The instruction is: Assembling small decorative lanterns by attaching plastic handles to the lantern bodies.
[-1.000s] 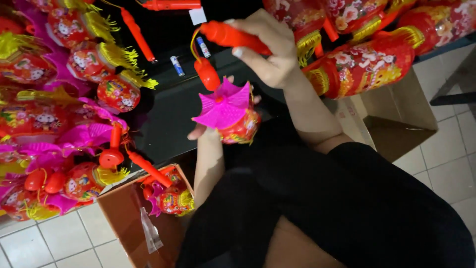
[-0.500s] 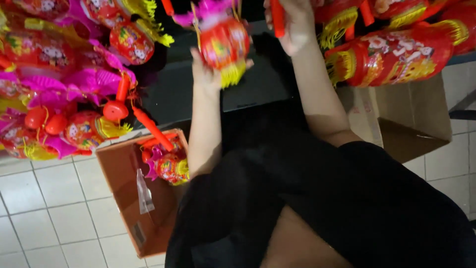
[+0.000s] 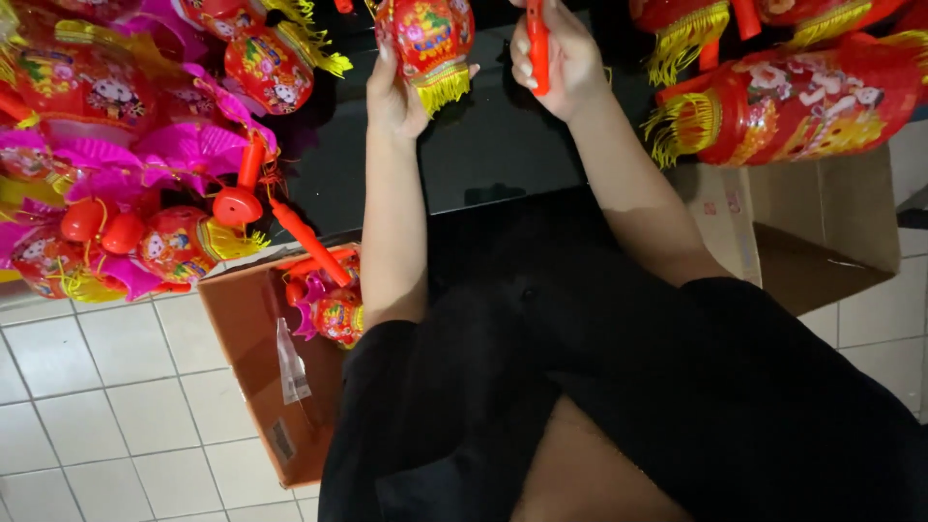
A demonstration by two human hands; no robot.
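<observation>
- The left hand (image 3: pixel 394 89) is raised near the top edge of the view, cupped around the side of a small round red lantern (image 3: pixel 428 37) with a yellow fringe at its lower end; fingers and thumb wrap the body, so the lantern is held.
- The right hand (image 3: pixel 559 56) is just beside it, fingers curled tight around a red stick (image 3: pixel 538 46) that runs upright through the fist.
- Whether the stick joins the lantern cannot be told; the top of both is cut off by the edge of the view.
- Both hands are above a dark glossy counter (image 3: pixel 503 145).
- Below the left forearm an open brown cardboard box (image 3: pixel 253 367) stands on the white tiled floor (image 3: pixel 106 406). Inside its upper end lie a few more lanterns (image 3: pixel 333 307), red and pink with yellow fringe, and one red stick (image 3: pixel 311 242) leans out over the box's rim. A strip of clear tape hangs down the box's flap.
- A second cardboard box (image 3: pixel 822 227) is at the right, open; what it holds cannot be seen.
- A heap of pink and red lanterns (image 3: pixel 116 164) fills the left side.
- Larger red lanterns with yellow fringe (image 3: pixel 793 97) lie at the upper right.
</observation>
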